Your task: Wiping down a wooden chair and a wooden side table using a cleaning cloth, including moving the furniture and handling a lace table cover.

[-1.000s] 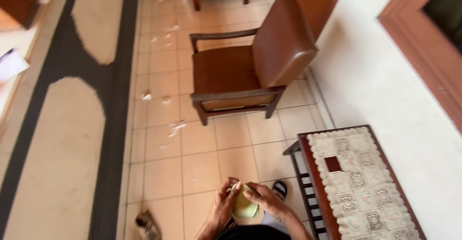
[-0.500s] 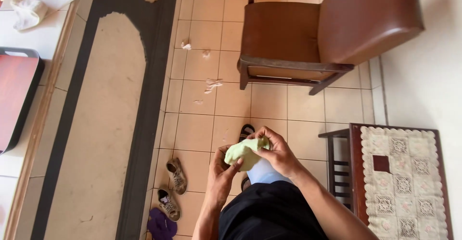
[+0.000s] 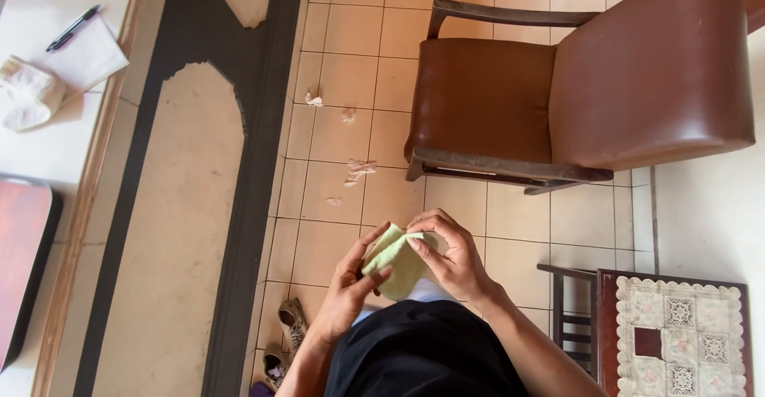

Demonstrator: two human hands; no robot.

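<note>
the person's left hand (image 3: 348, 288) and right hand (image 3: 448, 254) meet in front of the body over the tiled floor (image 3: 335, 230), both closed on a small pale green cloth (image 3: 396, 263): the left pinches its lower left edge between thumb and fingers, and the right pinches its upper edge with bent fingertips, so the cloth hangs bunched between them, above the dark trousers (image 3: 422, 353). just below and left of the left hand a pair of worn sandals (image 3: 285, 341) lies on the tiles beside the dark border of the floor inlay (image 3: 247, 206). at the lower right stands a small dark wooden side table (image 3: 606, 317) whose top is covered by a cream lace mat (image 3: 681, 337) with a small dark red square (image 3: 647, 342) on its near left part. further out, scraps of torn paper (image 3: 357, 170) are scattered on the tiles. beyond them stands a brown leather armchair (image 3: 574, 86) with wooden arms. on the left, a white tabletop (image 3: 48, 146) carries a crumpled white cloth (image 3: 28, 94) near its far edge, a sheet of paper (image 3: 84, 54) and a black pen (image 3: 72, 27) lying on it.
</note>
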